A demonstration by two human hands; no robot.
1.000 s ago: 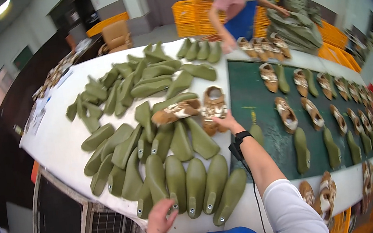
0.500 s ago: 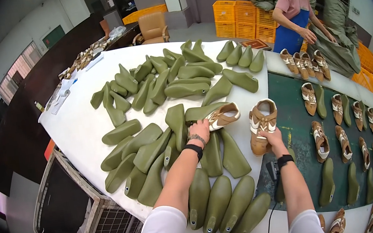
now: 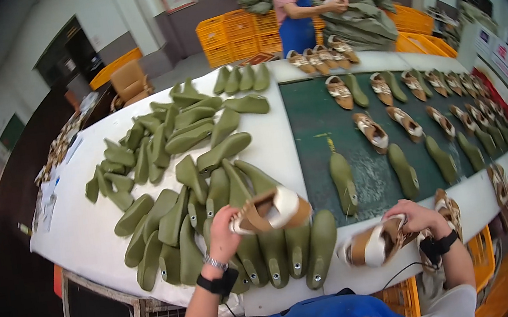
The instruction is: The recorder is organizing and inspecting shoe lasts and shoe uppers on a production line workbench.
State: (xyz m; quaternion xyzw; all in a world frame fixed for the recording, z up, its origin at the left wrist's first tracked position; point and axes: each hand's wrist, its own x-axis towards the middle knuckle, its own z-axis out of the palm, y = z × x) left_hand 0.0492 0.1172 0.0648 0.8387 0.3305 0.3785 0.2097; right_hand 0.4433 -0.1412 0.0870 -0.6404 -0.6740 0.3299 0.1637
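A brown and white sneaker [image 3: 287,206] is in my left hand [image 3: 223,234], held tilted above a row of olive-green shoe lasts [image 3: 275,258]. My left fingers are closed on its end. Further right, my right hand [image 3: 417,216] grips another brown and white sneaker [image 3: 375,244] over the white near strip of the table. This second shoe is slightly blurred, and its heel points left. Beside my right hand, more sneakers [image 3: 447,209] stand on the strip.
Many loose green lasts [image 3: 190,138] cover the white tabletop [image 3: 73,201]. On the green belt [image 3: 313,141], sneakers and lasts stand in rows. Across the table, a co-worker in a blue apron [image 3: 298,32] handles a grey-green sack [image 3: 361,25]. Orange crates [image 3: 228,33] are stacked behind.
The view has swung right. Both sneakers have come nearer to me and been turned; the right one has moved from the belt's left edge to the near strip. The co-worker's hands have risen.
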